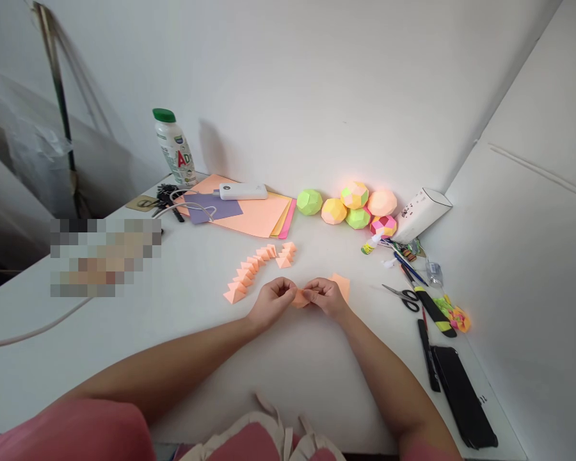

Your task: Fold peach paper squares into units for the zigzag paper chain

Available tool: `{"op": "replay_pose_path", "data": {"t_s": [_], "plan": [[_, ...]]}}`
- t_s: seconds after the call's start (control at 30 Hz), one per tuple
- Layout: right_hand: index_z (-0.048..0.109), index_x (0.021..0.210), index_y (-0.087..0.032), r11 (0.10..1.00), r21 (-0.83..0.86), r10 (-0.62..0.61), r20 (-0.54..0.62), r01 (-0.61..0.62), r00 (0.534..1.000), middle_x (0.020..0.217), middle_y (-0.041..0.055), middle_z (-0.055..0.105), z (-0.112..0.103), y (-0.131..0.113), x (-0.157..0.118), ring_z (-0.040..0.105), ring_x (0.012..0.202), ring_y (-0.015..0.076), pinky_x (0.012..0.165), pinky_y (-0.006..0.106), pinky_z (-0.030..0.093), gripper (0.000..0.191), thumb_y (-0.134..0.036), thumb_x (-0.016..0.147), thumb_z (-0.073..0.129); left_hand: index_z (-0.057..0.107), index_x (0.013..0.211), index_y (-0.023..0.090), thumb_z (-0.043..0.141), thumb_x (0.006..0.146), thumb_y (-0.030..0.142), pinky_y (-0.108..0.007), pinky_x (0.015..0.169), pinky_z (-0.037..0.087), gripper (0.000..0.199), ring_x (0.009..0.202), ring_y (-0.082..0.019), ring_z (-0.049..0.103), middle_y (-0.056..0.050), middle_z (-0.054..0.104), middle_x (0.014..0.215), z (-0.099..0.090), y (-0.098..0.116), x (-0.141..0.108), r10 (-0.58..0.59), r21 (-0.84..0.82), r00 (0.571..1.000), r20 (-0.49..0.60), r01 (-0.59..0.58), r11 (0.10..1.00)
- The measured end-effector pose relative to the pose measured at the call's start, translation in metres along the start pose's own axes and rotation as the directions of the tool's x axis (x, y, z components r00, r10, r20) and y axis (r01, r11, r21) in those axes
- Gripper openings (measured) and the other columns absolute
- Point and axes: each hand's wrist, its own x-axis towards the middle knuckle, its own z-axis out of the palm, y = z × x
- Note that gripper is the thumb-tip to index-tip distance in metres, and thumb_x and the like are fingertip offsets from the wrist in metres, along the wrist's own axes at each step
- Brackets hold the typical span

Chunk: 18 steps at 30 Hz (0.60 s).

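Note:
Between my two hands is a small piece of peach paper (301,298), partly covered by the fingers. My left hand (274,301) pinches its left side, and my right hand (327,296) pinches its right side. Just behind my right hand lies more flat peach paper (342,285) on the table. Beyond my left hand, a slanting row of folded peach paper pieces (244,276) stands on the white surface. A shorter row of the same folded pieces (285,257) sits to its right.
Faceted paper balls (335,210) sit along the wall. Coloured paper sheets (249,216) lie at the back under a white power bank (242,191), near a white bottle (175,148). On the right are scissors (404,296), a cutter (434,310) and a black phone (464,397). A cable (52,326) crosses the left.

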Motion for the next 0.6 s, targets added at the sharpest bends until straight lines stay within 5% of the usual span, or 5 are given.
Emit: {"op": "replay_pose_path", "data": {"t_s": [0.6], "plan": [[0.063, 0.074, -0.016, 0.999, -0.02, -0.029, -0.021, 0.029, 0.999, 0.066, 0.001, 0.063, -0.0034, 0.0063, 0.002, 0.06, 0.06, 0.0123, 0.056, 0.025, 0.048, 0.023, -0.038, 0.069, 0.067, 0.05, 0.068, 0.017, 0.052, 0.073, 0.035, -0.022, 0.053, 0.04, 0.018, 0.059, -0.011, 0.048, 0.001, 0.051, 0.064, 0.0027, -0.0026, 0.0018, 0.004, 0.009, 0.999, 0.054, -0.005, 1.0]]}}
